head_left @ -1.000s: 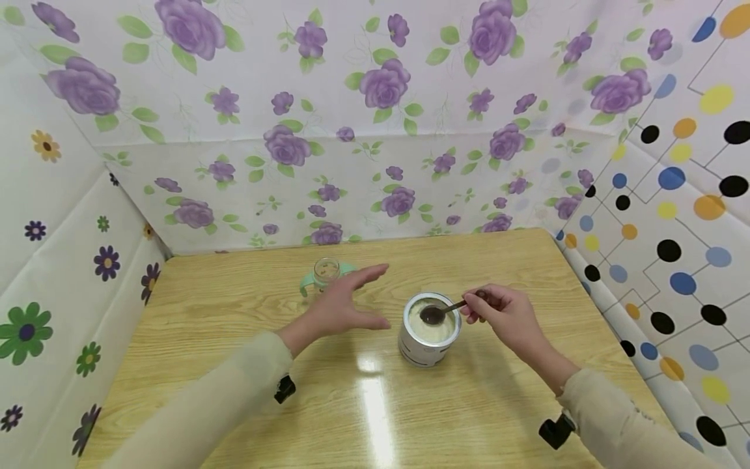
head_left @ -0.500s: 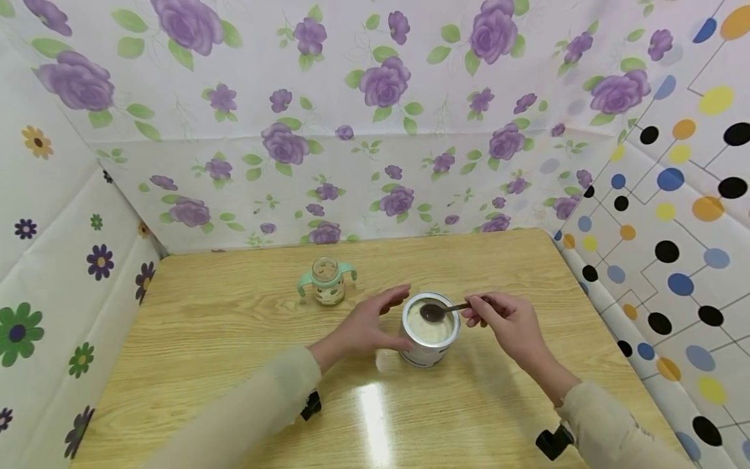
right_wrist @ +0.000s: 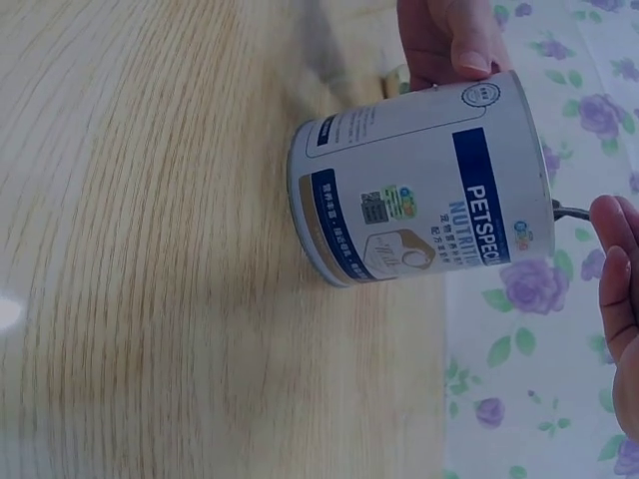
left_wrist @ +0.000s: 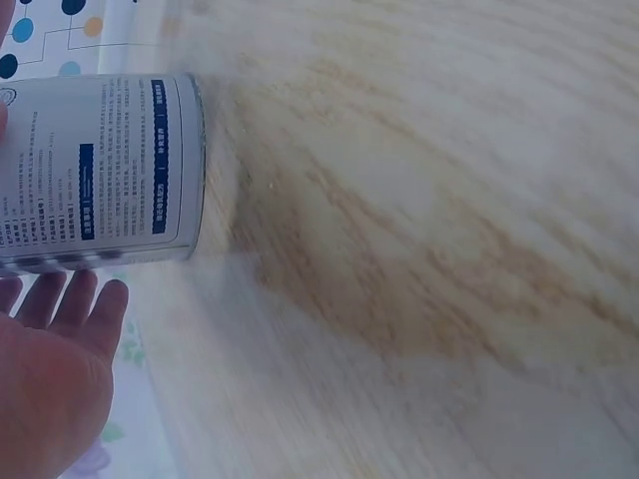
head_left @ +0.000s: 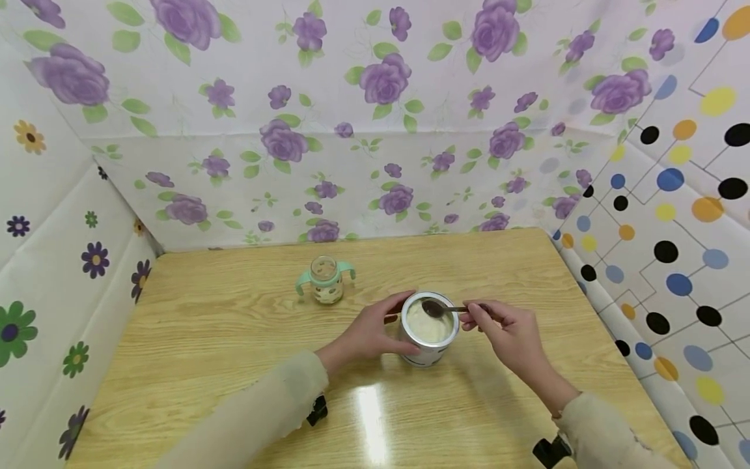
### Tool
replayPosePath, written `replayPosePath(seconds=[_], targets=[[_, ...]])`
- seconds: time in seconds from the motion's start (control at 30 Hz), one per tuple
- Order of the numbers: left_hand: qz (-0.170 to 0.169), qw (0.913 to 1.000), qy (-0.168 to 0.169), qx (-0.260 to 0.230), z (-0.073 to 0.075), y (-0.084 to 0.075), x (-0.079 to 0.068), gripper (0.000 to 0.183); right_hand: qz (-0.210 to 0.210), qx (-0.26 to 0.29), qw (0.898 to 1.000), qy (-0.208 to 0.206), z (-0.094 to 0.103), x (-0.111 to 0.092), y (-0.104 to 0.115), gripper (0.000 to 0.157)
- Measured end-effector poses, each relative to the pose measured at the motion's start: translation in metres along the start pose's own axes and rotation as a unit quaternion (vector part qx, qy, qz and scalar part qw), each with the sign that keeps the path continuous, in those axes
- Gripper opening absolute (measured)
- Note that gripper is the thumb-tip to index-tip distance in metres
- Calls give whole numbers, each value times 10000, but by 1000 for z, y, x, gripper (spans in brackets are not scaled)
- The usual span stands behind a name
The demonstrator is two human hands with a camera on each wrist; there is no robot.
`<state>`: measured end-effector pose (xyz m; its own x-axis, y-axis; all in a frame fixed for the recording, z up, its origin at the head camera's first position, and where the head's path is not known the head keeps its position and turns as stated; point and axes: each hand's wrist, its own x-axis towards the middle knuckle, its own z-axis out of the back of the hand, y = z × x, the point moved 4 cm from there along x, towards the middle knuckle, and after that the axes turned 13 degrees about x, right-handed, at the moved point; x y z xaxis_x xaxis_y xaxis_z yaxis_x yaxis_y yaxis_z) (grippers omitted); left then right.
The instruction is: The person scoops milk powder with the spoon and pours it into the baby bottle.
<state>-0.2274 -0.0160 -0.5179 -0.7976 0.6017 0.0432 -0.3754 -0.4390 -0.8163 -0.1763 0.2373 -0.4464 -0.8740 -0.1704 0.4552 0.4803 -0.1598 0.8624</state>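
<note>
Right of the middle of the wood-grained worktop (head_left: 205, 332), set in from its far edge, we find an upright white cylindrical tin (right_wrist: 429, 180) with a silvery rim, open at the top. We would judge its wall stiff, smooth and perhaps a little slippery, with modest weight inside; it seems best taken round the side, below the rim, and held level, since loose contents could spill. On the wall, in the right wrist view, we see navy panels, white and pale blue lettering and a small green sticker; within lies what looks like pale cream powder (head_left: 430, 329). The left hand (head_left: 375, 333) holds the tin from its left side, thumb across the near face, fingers curving round behind. Over the opening is a dark oval-bowled spoon (head_left: 435, 309), its bowl toward the far rim, above the powder or touching it, we cannot tell which. It looks light and stiff, and its slim handle seems the part to grip. The right hand (head_left: 511, 331) pinches that handle between thumb and fingers, just outside the rim. Nearer the worktop's far edge, left of the tin and apart from it, stands a small clear bottle (head_left: 326, 288) with a mint-green two-handled collar. Beyond that edge hangs a white cloth printed with purple roses (head_left: 351, 98).
</note>
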Motion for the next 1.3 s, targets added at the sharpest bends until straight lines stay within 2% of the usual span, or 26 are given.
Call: replayPosePath(seconds=[0.37, 0.57, 0.87, 1.1, 1.3], targets=[[30, 9994, -55, -349, -3, -2, 0, 101, -714, 44, 9969, 333, -7, 15, -12, 19], [26, 9993, -38, -359, -4, 0, 0, 99, -1127, 243, 9895, 877, -13, 22, -12, 20], [18, 9996, -75, -276, -3, 0, 0, 97, -1267, 734, 9777, 1502, -18, 24, -12, 21], [11, 9995, -111, -290, -3, 1, 0, 98, -1563, 953, 9701, 1591, -14, 21, -13, 23], [-17, 9994, -132, -316, -3, 1, 0, 98, -1948, 1140, 9634, 1448, -10, 19, -18, 28]])
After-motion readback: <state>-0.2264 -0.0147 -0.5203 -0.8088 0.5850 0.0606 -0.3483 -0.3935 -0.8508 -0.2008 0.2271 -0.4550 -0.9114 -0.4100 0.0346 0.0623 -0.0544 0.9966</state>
